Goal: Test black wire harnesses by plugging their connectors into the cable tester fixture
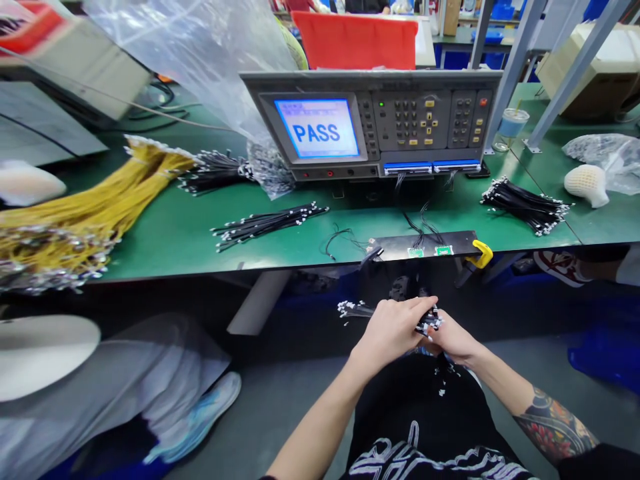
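In front of my lap, below the table edge, I hold a bundle of short black cables (359, 311) with white connector ends. My left hand (393, 328) lies over the bundle with its fingers closed round it; cable ends stick out on its left side. My right hand (454, 339) grips from the other side, close against the left. White tips show between the two hands, and more cable ends (443, 383) hang beneath the right hand. The fingertips are partly hidden.
A tester (370, 127) showing PASS stands on the green table (175, 247). Black cable bundles (270, 223) (527, 205) and yellow cables (100, 207) lie on it. A yellow clamp (481, 254) and a black fixture strip (390, 248) sit at the front edge. A seated person's leg (165, 373) is at left.
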Available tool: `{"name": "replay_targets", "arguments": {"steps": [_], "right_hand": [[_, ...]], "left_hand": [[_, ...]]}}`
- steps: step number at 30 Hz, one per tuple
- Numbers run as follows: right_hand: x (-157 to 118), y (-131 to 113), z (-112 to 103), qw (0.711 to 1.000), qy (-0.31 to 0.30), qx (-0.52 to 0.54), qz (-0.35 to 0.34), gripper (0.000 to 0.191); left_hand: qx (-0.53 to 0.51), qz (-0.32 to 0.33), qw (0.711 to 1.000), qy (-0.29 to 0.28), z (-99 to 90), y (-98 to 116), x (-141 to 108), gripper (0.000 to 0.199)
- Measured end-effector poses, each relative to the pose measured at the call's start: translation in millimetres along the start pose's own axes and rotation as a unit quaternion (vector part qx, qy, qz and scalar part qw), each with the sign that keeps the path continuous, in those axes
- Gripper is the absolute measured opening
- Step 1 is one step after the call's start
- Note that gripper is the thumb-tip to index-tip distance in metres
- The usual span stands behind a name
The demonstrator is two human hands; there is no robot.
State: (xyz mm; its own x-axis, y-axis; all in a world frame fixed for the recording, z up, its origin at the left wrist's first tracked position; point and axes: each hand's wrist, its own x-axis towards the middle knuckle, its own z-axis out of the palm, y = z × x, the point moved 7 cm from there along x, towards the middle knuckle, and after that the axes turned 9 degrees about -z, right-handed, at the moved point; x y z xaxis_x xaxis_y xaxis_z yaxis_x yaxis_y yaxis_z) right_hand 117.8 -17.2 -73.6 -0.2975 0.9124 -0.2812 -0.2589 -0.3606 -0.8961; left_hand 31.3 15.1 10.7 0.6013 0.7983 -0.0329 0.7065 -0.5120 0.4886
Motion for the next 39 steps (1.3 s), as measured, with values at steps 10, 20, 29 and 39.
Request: {"name": "replay_targets", "arguments": {"steps": [10,20,29,39], "right_hand": [[-4,-2,7,0.993,-0.004,0.102,0.061,0.039],[-10,-6,19,0.977,-0.05,0.191,0.08,0.053],[-17,2,28,0.964,-0.15,0.187,0.111,0.064],[-5,-55,-36,0.99,-0.059,0.011,-0.126,0.061]], "left_hand": [[-0.002,0.024,0.999,0.033,8.5,-3,3,0.053],[-0.325,-0.021,0.941,0.088,-7.0,-14,-9,0.036],[-0.439,-0.072,0.895,0.038,2.5,-16,-5,0.028],[-0.782,-0.248,0.562,-0.104,58.5,-27,-29,0.037]]}}
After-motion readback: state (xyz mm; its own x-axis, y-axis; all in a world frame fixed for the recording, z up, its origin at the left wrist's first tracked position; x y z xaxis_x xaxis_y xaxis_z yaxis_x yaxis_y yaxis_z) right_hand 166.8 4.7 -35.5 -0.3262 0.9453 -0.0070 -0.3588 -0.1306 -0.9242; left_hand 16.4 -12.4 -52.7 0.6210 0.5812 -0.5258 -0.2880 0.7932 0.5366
